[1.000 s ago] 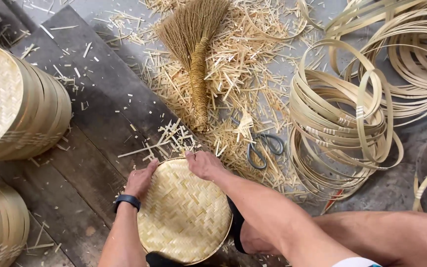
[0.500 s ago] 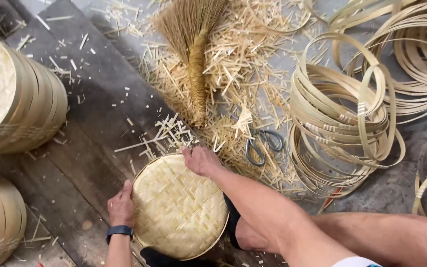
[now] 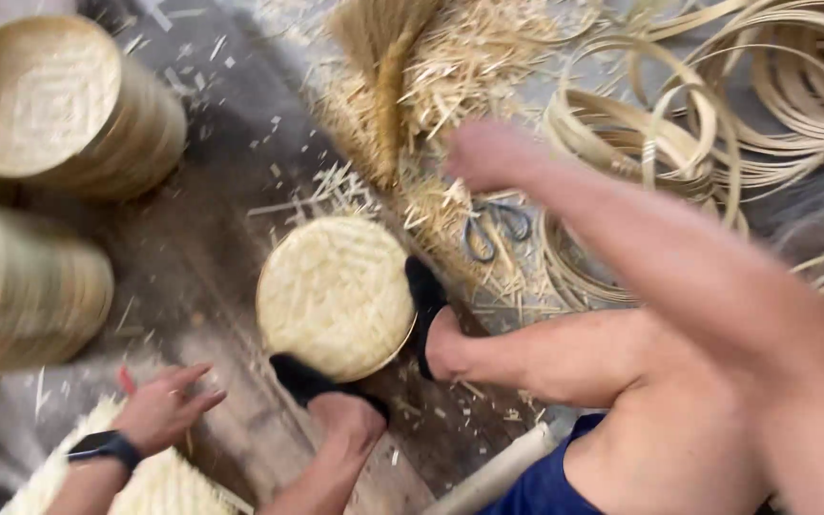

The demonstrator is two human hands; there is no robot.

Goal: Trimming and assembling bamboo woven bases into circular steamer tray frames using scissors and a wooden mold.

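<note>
Both hands have left the woven tray (image 3: 336, 296), which now sits propped between the person's two black-socked feet. Stacked trays (image 3: 50, 105) lie well beyond the left hand (image 3: 159, 410), which hovers open, fingers spread, over a woven mat (image 3: 159, 486). Bamboo hoops (image 3: 717, 124) lie past the right hand (image 3: 488, 153), blurred and raised; its grip cannot be told. Scissors (image 3: 493, 229) lie just below it.

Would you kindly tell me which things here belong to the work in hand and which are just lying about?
In hand:
- round woven tray, gripped between the feet
- right hand, raised over the scissors
- left hand, on a pale woven mat

Lying about:
- stacked trays
- broom
- bamboo hoops
- shavings
</note>
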